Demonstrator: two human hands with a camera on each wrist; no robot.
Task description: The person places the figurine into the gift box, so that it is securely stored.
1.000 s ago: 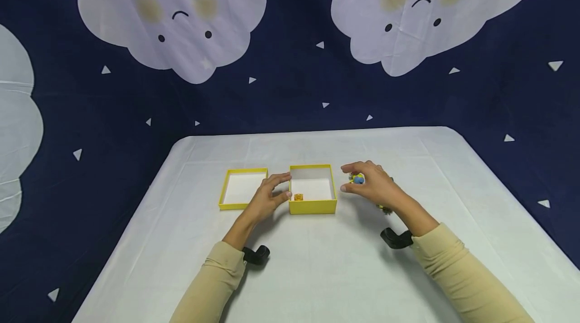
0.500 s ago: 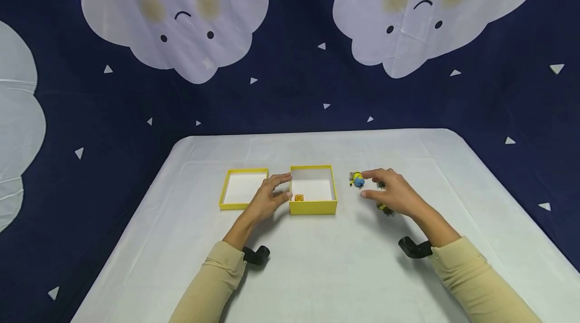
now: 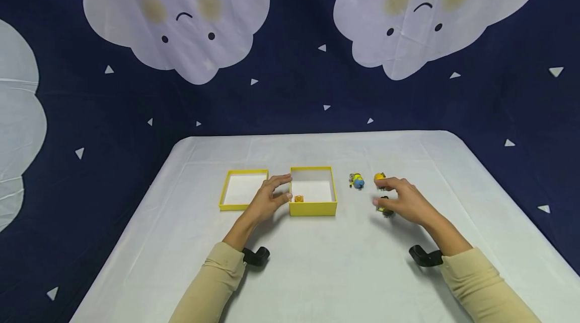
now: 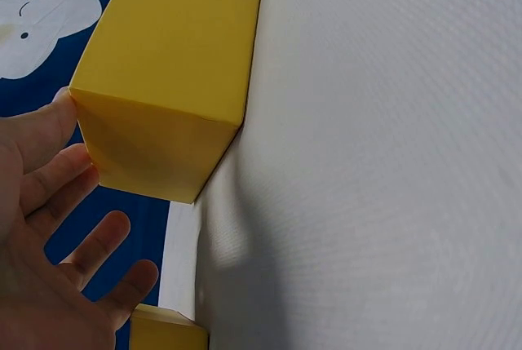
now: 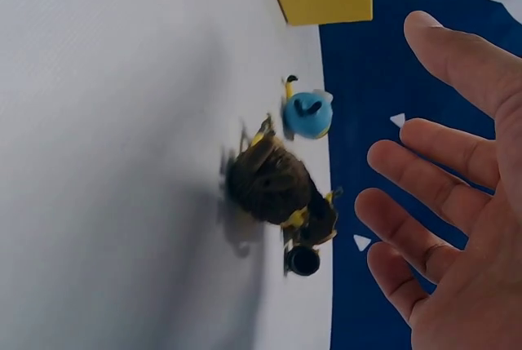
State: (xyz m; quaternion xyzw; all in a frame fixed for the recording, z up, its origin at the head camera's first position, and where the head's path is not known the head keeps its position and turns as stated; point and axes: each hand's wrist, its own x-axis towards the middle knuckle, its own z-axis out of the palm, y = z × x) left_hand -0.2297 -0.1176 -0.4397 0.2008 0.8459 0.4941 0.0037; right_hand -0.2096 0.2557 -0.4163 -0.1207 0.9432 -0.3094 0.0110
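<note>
My left hand (image 3: 267,199) rests its thumb and fingertips against the left wall of a yellow open box (image 3: 312,208). In the left wrist view its fingers (image 4: 50,179) are loosely spread at the box's corner. A small orange piece (image 3: 298,199) lies inside the box, near the front left corner. My right hand (image 3: 405,202) hovers over two small toy figures, thumb and fingers apart with nothing between them. One is an orange-yellow figure (image 3: 379,176); the nearer is a dark and yellow figure (image 3: 386,211). A blue and yellow minion figure (image 3: 357,181) lies between them and the box.
The yellow-rimmed lid (image 3: 243,207) lies to the left of the box, white inside facing up. A white cloth covers the table (image 3: 317,272). Behind it hangs a dark blue curtain (image 3: 290,101) with cloud prints. A black wrist mount (image 3: 426,256) sticks out below the right wrist.
My right hand has moved right and nearer, away from the blue and yellow minion figure, which now shows fully, to over the other two figures. The left hand has stayed at the box.
</note>
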